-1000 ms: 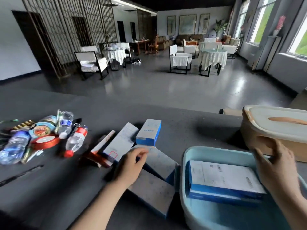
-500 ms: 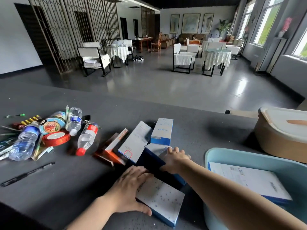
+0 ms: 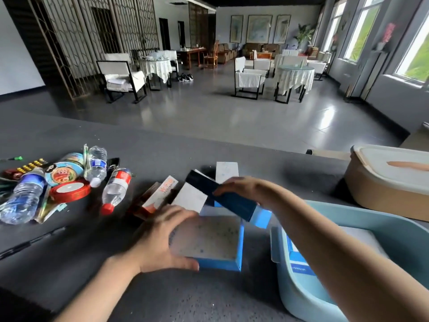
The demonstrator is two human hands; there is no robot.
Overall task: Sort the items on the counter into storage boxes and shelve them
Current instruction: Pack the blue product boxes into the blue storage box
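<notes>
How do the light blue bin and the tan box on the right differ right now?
The light blue bin is open-topped, while the tan box is closed under a pale lid. A white and blue carton lies inside the bin; the tan box's contents are hidden. The bin sits nearer the person, the tan box farther back. Both rest on the dark counter.

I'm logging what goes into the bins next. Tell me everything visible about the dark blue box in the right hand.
The dark blue box is a long, slim carton, apparently cardboard, with a lighter blue end face toward the tub. It is tilted, far end raised, lifted above the flat speckled box. The right hand holds it from above, fingers over its top edge. Motion blur hides any print.
</notes>
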